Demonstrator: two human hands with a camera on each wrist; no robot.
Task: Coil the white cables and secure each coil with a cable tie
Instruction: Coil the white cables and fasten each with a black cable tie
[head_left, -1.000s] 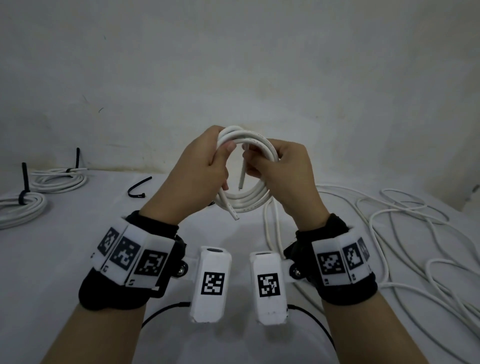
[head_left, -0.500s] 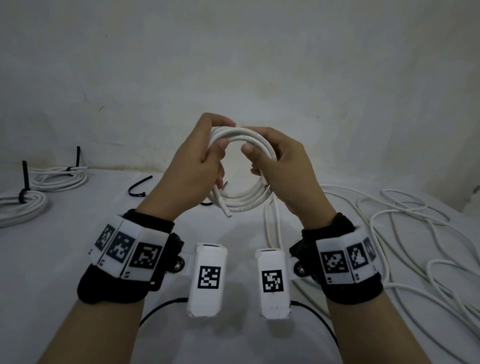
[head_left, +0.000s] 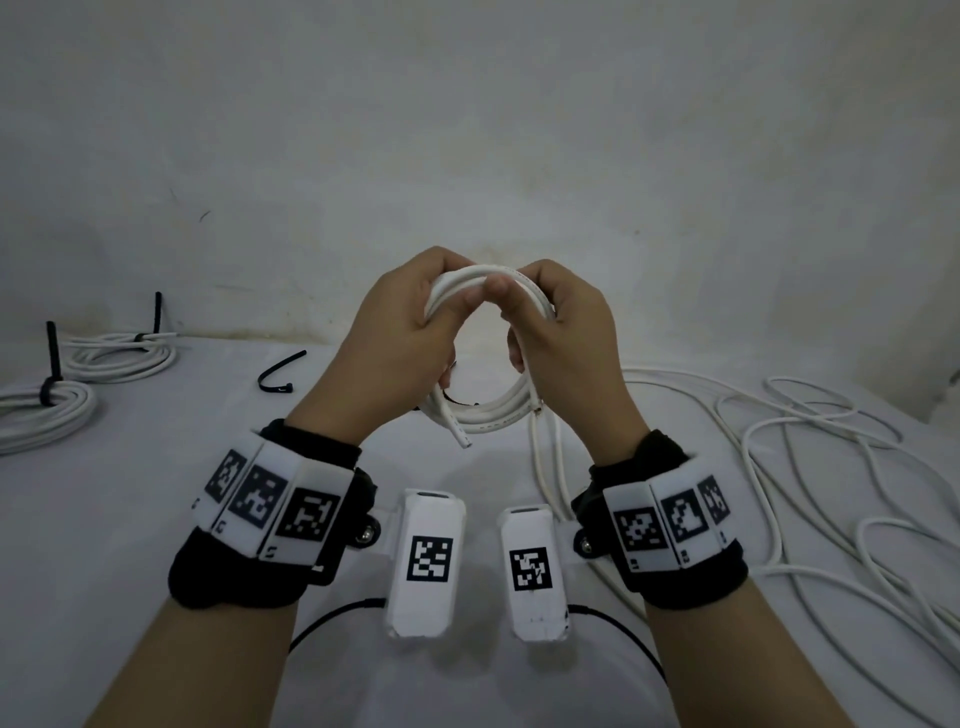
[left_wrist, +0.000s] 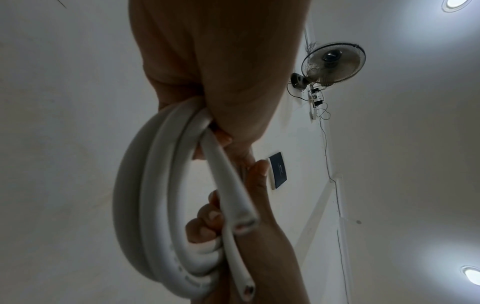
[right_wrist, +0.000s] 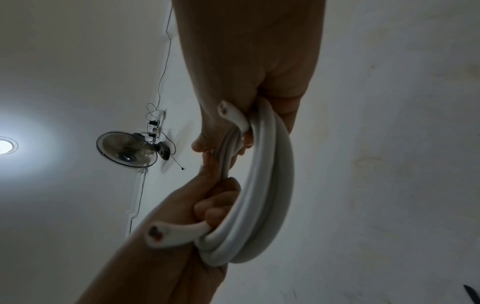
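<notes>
I hold a small coil of white cable (head_left: 493, 418) upright above the table, one hand on each side. My left hand (head_left: 415, 332) grips its left side, thumb over the top strands. My right hand (head_left: 563, 332) grips the right side, and the two thumbs nearly meet at the top. One cut end (head_left: 464, 441) pokes out below my left hand; the other end (head_left: 537, 410) sits by my right palm. In the left wrist view the coil (left_wrist: 155, 205) runs from my left hand (left_wrist: 221, 82) to the right one. In the right wrist view my right hand (right_wrist: 246, 72) closes on the coil (right_wrist: 265, 185).
A loose black cable tie (head_left: 278, 371) lies on the white table (head_left: 130, 519) to the left of my hands. Two tied coils (head_left: 119, 353) (head_left: 41, 410) rest at the far left. Long loose white cables (head_left: 779, 467) sprawl across the right side.
My right hand left the loose end it was pinching inside the coil and took hold of the coil's right side. Both thumbs have come together at the top.
</notes>
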